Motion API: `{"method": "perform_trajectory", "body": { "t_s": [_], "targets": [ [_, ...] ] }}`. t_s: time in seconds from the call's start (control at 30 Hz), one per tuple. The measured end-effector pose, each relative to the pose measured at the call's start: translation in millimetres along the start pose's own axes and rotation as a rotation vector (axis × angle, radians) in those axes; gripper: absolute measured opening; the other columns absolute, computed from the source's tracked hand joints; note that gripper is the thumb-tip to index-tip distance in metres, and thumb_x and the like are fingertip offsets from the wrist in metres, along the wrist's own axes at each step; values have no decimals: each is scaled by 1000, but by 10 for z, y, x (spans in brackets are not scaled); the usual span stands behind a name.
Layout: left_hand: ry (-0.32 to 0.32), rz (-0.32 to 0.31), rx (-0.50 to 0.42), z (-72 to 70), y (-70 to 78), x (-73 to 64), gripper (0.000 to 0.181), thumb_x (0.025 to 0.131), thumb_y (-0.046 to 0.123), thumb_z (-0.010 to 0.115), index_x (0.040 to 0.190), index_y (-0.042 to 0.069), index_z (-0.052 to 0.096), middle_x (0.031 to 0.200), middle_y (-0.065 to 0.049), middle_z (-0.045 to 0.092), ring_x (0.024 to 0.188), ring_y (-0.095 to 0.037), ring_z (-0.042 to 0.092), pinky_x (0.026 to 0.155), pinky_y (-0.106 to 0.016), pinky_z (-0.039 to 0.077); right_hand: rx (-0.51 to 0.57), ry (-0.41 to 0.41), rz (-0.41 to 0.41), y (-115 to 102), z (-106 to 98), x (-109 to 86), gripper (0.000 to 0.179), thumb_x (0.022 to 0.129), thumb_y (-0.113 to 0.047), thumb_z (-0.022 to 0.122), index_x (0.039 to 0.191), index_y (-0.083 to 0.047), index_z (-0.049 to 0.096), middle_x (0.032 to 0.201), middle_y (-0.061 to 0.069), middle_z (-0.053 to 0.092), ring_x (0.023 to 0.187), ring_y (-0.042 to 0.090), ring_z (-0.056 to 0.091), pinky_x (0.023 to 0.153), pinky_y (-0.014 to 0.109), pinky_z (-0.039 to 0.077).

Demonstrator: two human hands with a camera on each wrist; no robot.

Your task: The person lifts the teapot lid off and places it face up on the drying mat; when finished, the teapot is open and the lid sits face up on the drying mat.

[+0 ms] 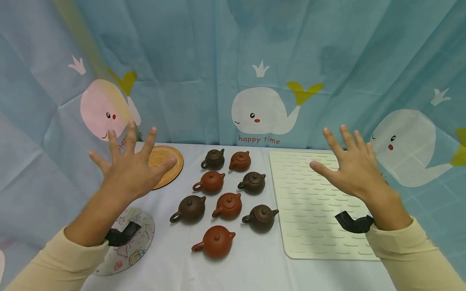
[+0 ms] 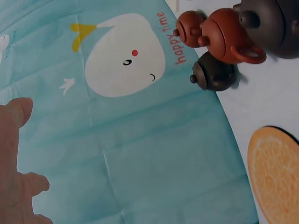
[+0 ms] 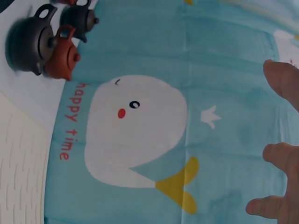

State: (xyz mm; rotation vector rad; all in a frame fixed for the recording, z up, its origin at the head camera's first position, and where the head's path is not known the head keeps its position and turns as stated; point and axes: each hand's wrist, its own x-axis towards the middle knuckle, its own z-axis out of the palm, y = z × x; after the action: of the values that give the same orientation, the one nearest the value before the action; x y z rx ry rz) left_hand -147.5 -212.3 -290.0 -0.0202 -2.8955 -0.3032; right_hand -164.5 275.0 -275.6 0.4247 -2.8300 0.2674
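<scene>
2 hands up in the air, touching nothing, fingers spread wide: left hand [image 1: 129,173] in front of the orange mat [image 1: 166,152], right hand [image 1: 351,171] over the cream mat [image 1: 309,226]. Front red teapot [image 1: 215,244] stands nearest on the white counter [image 1: 255,275]; a sleeve [image 1: 67,258] could clip it if an arm reached low over it. Behind it, right dark teapot [image 1: 260,220] has its spout just beside the cream mat's edge; a shove right could catch it there. Its handle is close to middle red teapot [image 1: 227,206], left dark teapot [image 1: 189,210] near too; thick fingers between them could knock pots together. Farther back, left red teapot [image 1: 210,182] and inner dark teapot [image 1: 253,184], similar tight-gap risk. Last row, back dark teapot [image 1: 213,160] and back red teapot [image 1: 240,161], near the curtain [image 1: 189,109]; overreaching could snag cloth. All 8 lids on, probably loose: tilting any pot could drop 1.
</scene>
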Motion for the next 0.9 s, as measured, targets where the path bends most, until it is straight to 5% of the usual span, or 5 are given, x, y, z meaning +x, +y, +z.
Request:
{"method": "perform_trajectory", "body": {
  "t_s": [0.47, 0.9],
  "targets": [
    [25, 10, -56, 204, 85, -140, 92, 85, 79, 37, 156, 27, 10, 157, -10, -20, 131, -36, -36, 83, -68, -29, 60, 35, -79, -14, 125, -104, 87, 88, -55, 60, 156, -21, 17, 157, 21, 10, 139, 49, 5, 102, 69, 2],
    [48, 33, -108, 430, 304, -263, 92, 85, 78, 39, 156, 23, 19, 158, -11, -15, 136, -43, -25, 90, -75, -16, 183, 59, -138, -7, 336, -210, 87, 87, -50, 64, 156, -20, 19, 156, 21, 16, 140, 47, 6, 102, 70, 0]
  ]
}}
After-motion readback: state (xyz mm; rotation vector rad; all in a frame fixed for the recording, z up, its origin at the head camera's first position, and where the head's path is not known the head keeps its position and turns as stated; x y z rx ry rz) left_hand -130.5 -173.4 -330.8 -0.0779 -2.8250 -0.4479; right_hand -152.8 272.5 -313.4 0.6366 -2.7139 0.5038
